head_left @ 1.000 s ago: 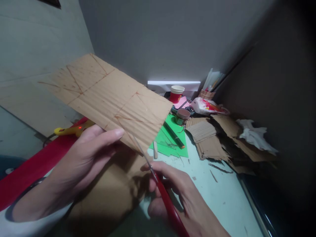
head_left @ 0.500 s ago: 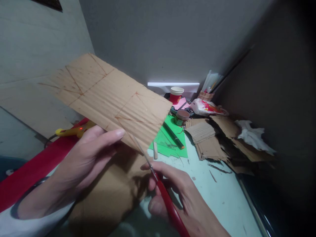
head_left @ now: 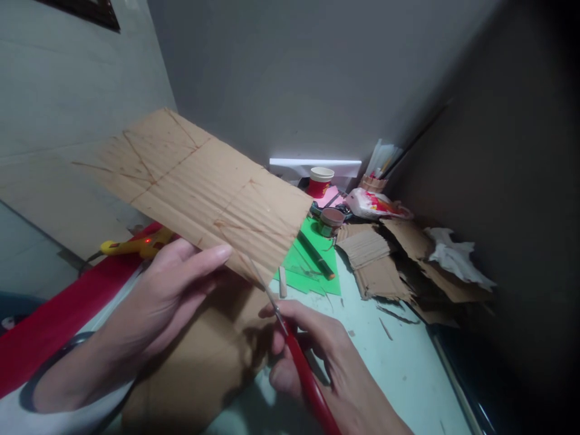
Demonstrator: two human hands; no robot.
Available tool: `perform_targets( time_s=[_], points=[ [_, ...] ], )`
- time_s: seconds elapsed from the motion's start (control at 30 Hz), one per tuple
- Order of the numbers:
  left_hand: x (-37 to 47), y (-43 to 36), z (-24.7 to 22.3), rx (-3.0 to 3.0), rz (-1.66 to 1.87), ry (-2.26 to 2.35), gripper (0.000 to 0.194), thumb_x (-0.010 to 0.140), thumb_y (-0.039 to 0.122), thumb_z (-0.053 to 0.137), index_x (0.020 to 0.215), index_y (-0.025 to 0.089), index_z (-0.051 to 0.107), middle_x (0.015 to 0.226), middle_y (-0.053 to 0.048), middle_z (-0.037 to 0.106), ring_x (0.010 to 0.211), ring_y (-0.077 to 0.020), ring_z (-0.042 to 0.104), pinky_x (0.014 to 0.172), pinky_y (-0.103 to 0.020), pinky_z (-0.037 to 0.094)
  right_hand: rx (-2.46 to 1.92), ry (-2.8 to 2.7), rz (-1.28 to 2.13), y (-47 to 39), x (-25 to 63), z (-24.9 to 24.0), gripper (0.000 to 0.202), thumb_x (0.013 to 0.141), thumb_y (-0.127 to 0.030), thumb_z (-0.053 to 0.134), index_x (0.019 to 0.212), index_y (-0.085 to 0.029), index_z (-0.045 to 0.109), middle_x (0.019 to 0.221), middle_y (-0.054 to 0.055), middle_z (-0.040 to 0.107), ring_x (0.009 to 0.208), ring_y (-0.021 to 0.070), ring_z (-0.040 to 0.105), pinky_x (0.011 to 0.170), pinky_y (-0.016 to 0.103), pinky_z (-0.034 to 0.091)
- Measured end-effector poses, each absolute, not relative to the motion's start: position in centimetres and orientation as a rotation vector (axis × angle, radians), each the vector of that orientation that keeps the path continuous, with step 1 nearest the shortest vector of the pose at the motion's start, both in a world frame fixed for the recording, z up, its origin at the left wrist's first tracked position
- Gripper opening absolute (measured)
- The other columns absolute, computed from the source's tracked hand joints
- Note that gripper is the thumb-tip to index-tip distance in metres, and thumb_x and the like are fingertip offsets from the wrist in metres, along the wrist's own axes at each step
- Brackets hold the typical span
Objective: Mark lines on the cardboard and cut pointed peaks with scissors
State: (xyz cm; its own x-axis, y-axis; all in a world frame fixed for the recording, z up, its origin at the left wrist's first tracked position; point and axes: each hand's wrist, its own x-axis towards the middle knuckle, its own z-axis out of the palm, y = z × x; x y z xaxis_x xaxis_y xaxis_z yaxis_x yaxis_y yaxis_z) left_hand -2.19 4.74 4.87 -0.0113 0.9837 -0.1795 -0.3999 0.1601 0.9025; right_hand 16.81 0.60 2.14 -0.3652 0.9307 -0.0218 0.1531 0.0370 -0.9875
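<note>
My left hand [head_left: 176, 290] pinches the lower edge of a piece of corrugated cardboard [head_left: 203, 175], thumb on top and fingers beneath. Brown lines forming angular shapes are drawn on its face, and it tilts up above the table. Red-handled scissors [head_left: 301, 365] are in my right hand [head_left: 317, 344], fingers wrapped round the handles. Their blades lie at the cardboard's lower right edge, near a drawn line; how far apart the blades are is hard to see. Below both hands sits a larger brown cardboard piece [head_left: 190, 362], partly in shadow.
A yellow glue gun [head_left: 136, 246] with a red light lies at left on a red strip [head_left: 40, 338]. Green sheets [head_left: 317, 275] hold a dark marker [head_left: 316, 257] and a small jar [head_left: 330, 222]. Behind stands a red paper cup [head_left: 321, 182]. Cardboard scraps [head_left: 376, 260] pile up at right.
The scissors and cardboard keep nearly the same position relative to each other. The view has shifted slightly, with the background a little lower and farther left.
</note>
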Motion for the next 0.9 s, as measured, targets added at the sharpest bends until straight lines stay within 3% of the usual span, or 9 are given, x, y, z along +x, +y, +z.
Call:
perform_targets(
  time_s=[0.17,0.3,0.47,0.7,0.9],
  points=[
    [-2.21,4.8,4.92,0.789,1.265,0.994,0.022,0.063,0.025,0.089,0.062,0.018,0.068,0.056,0.0,0.067,0.047,-0.0149,0.064,0.042,-0.02,0.054,-1.09,-1.665,1.352,0.64,16.93,2.11,0.031,0.079,-0.049,0.068,0.087,-0.02,0.062,0.076,0.0,0.054,0.065,0.0164,0.047,0.057,0.028,0.038],
    [-2.15,4.57,5.23,0.818,1.25,0.993,0.012,0.074,0.022,0.083,0.081,0.017,0.074,0.064,-0.001,0.071,0.054,-0.0147,0.066,0.052,-0.022,0.058,-1.097,-1.693,1.322,0.55,17.05,2.03,0.029,0.079,-0.047,0.067,0.087,-0.02,0.061,0.075,0.001,0.053,0.065,0.0164,0.047,0.057,0.028,0.04],
    [-2.12,4.57,5.34,0.827,1.227,0.991,0.016,0.076,0.026,0.082,0.082,0.015,0.073,0.079,-0.006,0.077,0.056,-0.0159,0.068,0.054,-0.024,0.06,-1.103,-1.691,1.337,0.78,17.01,2.14,0.033,0.079,-0.051,0.065,0.086,-0.019,0.061,0.075,0.001,0.053,0.064,0.0163,0.046,0.054,0.028,0.038],
    [-2.07,4.62,5.29,0.857,1.278,0.946,0.024,0.075,0.015,0.08,0.057,0.017,0.065,0.056,0.003,0.065,0.049,-0.0094,0.06,0.047,-0.015,0.051,-1.105,-1.711,1.366,0.83,17.07,2.27,0.031,0.08,-0.05,0.066,0.085,-0.02,0.058,0.075,0.0,0.052,0.067,0.0166,0.045,0.059,0.029,0.037],
    [-2.2,4.5,5.37,0.85,1.244,0.951,0.008,0.076,0.018,0.08,0.082,0.016,0.075,0.058,0.001,0.069,0.051,-0.0138,0.064,0.047,-0.019,0.053,-1.121,-1.706,1.349,0.72,17.05,2.65,0.031,0.078,-0.051,0.064,0.083,-0.021,0.058,0.073,-0.001,0.05,0.065,0.0166,0.044,0.058,0.029,0.035]
  ],
)
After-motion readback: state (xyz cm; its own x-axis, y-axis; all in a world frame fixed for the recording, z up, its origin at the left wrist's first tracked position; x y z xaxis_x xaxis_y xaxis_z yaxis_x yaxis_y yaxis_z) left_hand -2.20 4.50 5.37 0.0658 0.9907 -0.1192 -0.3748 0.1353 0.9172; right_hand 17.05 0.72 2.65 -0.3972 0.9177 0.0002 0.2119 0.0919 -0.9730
